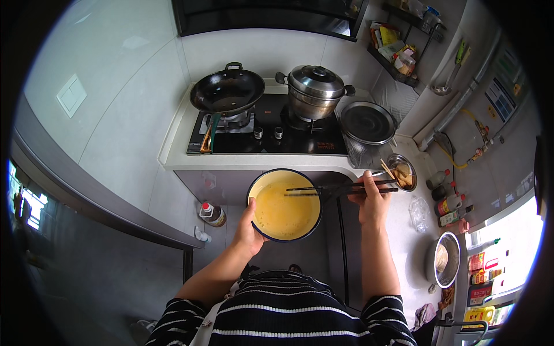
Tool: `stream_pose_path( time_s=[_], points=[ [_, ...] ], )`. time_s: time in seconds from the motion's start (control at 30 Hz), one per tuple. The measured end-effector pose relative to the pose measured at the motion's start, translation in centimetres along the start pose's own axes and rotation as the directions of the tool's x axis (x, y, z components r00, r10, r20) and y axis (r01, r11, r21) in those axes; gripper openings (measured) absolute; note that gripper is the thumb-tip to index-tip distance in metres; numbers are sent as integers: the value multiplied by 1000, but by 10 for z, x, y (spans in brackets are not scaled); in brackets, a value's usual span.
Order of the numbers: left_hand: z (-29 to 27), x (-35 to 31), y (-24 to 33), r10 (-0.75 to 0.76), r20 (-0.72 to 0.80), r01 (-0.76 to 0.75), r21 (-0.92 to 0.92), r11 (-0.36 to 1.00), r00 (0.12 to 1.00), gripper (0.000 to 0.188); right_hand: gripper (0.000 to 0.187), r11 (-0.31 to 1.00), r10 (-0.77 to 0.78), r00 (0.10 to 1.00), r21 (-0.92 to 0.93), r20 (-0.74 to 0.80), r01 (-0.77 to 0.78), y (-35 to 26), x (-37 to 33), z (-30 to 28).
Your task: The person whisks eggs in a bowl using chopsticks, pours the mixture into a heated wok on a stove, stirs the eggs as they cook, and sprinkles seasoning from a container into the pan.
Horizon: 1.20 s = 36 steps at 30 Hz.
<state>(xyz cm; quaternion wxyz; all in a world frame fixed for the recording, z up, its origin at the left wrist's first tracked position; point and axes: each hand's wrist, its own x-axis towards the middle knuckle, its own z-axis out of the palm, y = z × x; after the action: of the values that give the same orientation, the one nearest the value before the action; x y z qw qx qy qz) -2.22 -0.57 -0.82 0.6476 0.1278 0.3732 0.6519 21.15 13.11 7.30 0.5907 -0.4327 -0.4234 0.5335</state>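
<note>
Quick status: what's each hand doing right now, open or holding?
Left hand: holding the bowl by its side, thumb at the rim.
Right hand: closed on dark chopsticks.

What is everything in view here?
Flat hob: 1, black, upper centre
Round wok: 1, black, hob's left
Lidded steel pot: 1, silver, hob's right
Shallow round pan: 1, dark, beside hob
Round bowl of yellow liquid: 1, cream, centre
Long chopsticks: 2, black, centre right
Small metal bowl: 1, silver, right
Round metal basin: 1, silver, lower right
Assorted bottles: several, mixed, right edge
Red-capped bottle: 1, dark, centre left
Left hand: 1, bare, holding cream bowl
Right hand: 1, bare, holding chopsticks
</note>
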Motion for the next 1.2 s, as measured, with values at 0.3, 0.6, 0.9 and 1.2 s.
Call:
stream_pose_path(
  time_s=[0.3,0.6,0.9,1.2],
  points=[
    [6,1,1,-33,-17,33,-2,999,999,75,27,978,203,977,-61,69,-199,43,-18,15],
    [0,-7,5,-12,-25,12,-5,1000,1000,77,27,999,-44,998,28,34,43,3,-7,17],
    [0,-11,11,-19,-21,18,-15,1000,1000,77,21,957,286,954,-73,93,-280,28,-14,13],
    [1,-9,9,-8,-94,8,0,1000,996,71,22,955,288,945,-117,155,-271,50,-26,12]
  ],
)
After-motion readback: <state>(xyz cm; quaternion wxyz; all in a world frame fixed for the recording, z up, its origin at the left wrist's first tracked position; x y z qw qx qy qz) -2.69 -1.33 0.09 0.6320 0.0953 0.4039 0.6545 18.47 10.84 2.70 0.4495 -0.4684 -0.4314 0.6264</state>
